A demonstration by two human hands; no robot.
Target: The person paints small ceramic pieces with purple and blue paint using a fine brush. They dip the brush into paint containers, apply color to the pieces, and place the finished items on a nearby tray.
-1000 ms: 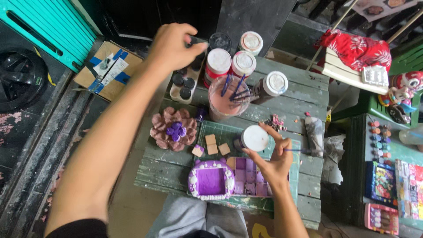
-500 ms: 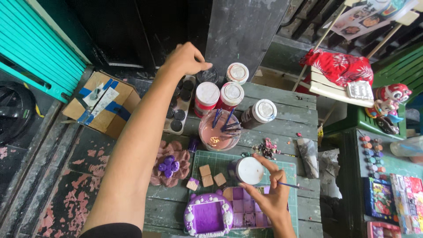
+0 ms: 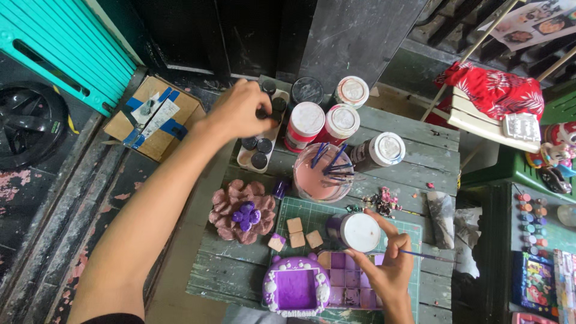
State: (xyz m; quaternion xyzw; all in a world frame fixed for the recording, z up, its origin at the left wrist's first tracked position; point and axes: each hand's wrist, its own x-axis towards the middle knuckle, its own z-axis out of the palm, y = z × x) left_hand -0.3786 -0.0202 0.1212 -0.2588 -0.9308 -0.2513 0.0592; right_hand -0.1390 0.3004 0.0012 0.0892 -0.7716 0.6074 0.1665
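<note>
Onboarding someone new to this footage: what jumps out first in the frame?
The left hand stretched to the far edge of the table, over a tray of small dark-capped bottles. Mid-table stands a cup of pink water full of brushes; near the front edge, the right hand grips a white-lidded jar and a thin brush.

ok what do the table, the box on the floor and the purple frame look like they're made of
Table: wooden planks, worn grey-green paint, gaps visible between boards. Box: brown cardboard, matte, patched with blue and white tape. Purple frame: probably moulded plaster or resin, judging by its chunky raised shapes; painted purple and white, slightly glossy.
</note>
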